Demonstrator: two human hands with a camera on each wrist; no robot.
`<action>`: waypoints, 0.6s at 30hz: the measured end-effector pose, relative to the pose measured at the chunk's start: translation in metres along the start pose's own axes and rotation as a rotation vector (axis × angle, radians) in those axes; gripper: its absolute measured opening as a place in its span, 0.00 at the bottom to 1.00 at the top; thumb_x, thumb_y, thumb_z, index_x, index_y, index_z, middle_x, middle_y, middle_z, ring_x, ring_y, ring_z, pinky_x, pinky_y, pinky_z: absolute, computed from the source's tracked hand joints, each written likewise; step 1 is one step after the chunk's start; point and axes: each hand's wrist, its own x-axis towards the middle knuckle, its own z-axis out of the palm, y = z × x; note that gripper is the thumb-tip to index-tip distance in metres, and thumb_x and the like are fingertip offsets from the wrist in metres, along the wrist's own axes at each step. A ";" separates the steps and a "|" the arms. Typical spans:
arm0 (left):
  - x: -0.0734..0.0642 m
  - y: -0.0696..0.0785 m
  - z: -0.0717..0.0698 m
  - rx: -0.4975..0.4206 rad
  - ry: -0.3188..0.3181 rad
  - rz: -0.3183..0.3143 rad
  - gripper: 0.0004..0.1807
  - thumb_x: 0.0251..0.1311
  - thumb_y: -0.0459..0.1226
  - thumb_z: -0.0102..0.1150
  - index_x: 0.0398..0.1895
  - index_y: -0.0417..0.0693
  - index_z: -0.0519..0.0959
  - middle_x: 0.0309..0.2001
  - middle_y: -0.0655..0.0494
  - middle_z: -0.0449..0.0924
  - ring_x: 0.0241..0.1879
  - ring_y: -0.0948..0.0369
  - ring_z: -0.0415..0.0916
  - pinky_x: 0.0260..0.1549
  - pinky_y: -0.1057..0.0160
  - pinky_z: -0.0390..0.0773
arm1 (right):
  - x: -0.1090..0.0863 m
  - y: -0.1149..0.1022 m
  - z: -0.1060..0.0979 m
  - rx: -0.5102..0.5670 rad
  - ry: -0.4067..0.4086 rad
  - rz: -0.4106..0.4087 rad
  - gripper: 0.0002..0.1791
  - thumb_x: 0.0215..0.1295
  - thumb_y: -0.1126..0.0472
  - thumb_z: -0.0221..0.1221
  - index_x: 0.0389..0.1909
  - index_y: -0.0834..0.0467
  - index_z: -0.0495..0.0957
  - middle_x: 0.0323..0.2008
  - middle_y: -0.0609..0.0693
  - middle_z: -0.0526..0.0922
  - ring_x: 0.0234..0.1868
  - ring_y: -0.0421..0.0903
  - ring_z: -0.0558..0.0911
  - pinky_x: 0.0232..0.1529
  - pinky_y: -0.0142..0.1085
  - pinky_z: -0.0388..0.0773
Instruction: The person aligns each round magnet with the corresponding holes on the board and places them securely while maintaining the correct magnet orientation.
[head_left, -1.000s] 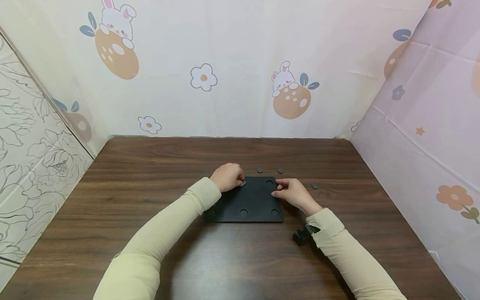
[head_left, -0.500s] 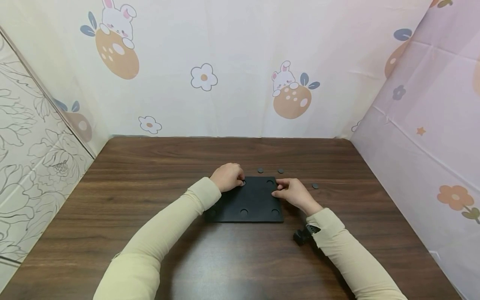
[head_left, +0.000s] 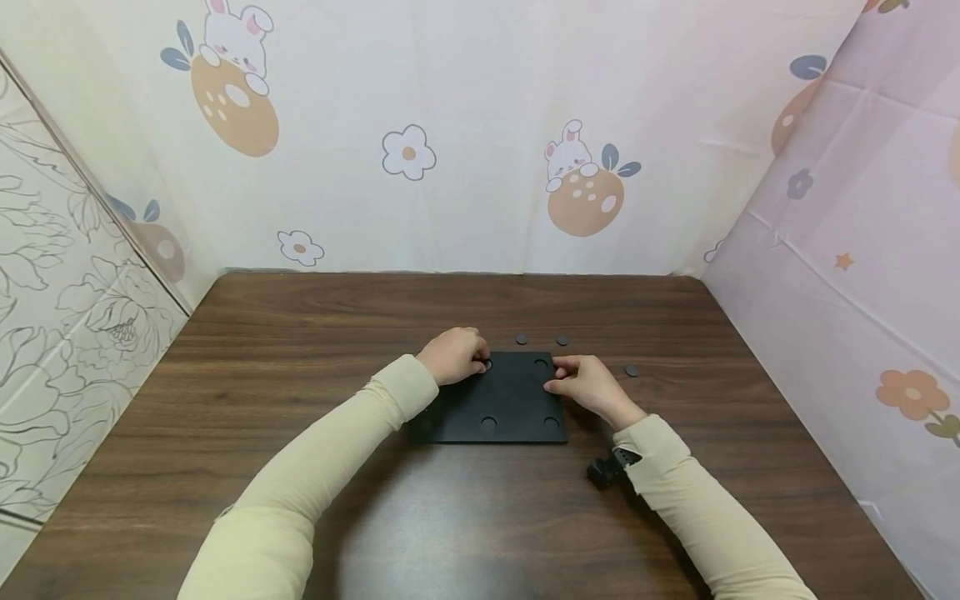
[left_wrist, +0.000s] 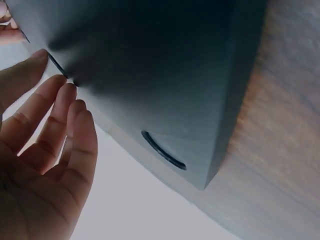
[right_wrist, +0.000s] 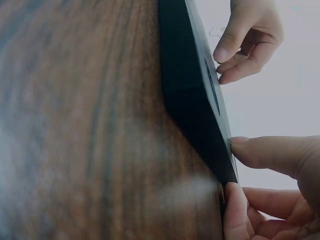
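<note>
Fingers of our left hand (head_left: 452,356) bend over the flat black rectangular board (head_left: 513,396); we can't tell if they pinch anything. It looks longest left to right, lined up with the far edge of the brown wooden table (head_left: 300,317). Two small dark round discs (head_left: 521,340) lie behind it, probably for easy reach. Our right hand (head_left: 594,386) grips its right edge, likely to stop it sliding. Rightmost lies a third disc (head_left: 631,371).

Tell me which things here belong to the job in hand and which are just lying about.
Part of the job:
black board, with left hand and right hand at it
three dark discs, probably, being round like its recesses

Just there:
wooden table
patterned cloth
black wrist camera
</note>
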 end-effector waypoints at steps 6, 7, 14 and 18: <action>-0.002 -0.002 -0.002 -0.029 -0.039 0.010 0.15 0.66 0.42 0.60 0.52 0.46 0.83 0.46 0.51 0.78 0.43 0.58 0.77 0.47 0.60 0.79 | 0.001 0.001 0.000 -0.003 0.001 -0.007 0.34 0.64 0.58 0.64 0.69 0.63 0.67 0.46 0.55 0.78 0.43 0.48 0.76 0.43 0.37 0.74; -0.003 -0.003 -0.002 -0.035 -0.039 0.010 0.15 0.66 0.42 0.60 0.53 0.46 0.82 0.46 0.51 0.78 0.43 0.58 0.76 0.47 0.60 0.78 | 0.001 0.001 0.000 -0.004 0.001 -0.006 0.34 0.64 0.58 0.64 0.69 0.63 0.67 0.46 0.55 0.78 0.43 0.48 0.76 0.43 0.37 0.74; -0.013 -0.006 -0.008 -0.083 0.008 -0.030 0.18 0.67 0.43 0.60 0.56 0.46 0.80 0.51 0.51 0.78 0.47 0.56 0.77 0.50 0.57 0.78 | 0.002 0.002 0.000 -0.008 0.000 -0.004 0.34 0.64 0.58 0.64 0.69 0.63 0.67 0.46 0.55 0.78 0.43 0.48 0.76 0.43 0.37 0.73; -0.021 -0.009 -0.011 -0.142 0.035 -0.079 0.21 0.67 0.44 0.59 0.59 0.46 0.78 0.54 0.50 0.77 0.52 0.55 0.77 0.53 0.55 0.77 | 0.001 0.001 0.000 -0.010 0.002 -0.008 0.34 0.64 0.58 0.64 0.69 0.62 0.67 0.45 0.54 0.78 0.42 0.48 0.76 0.43 0.37 0.73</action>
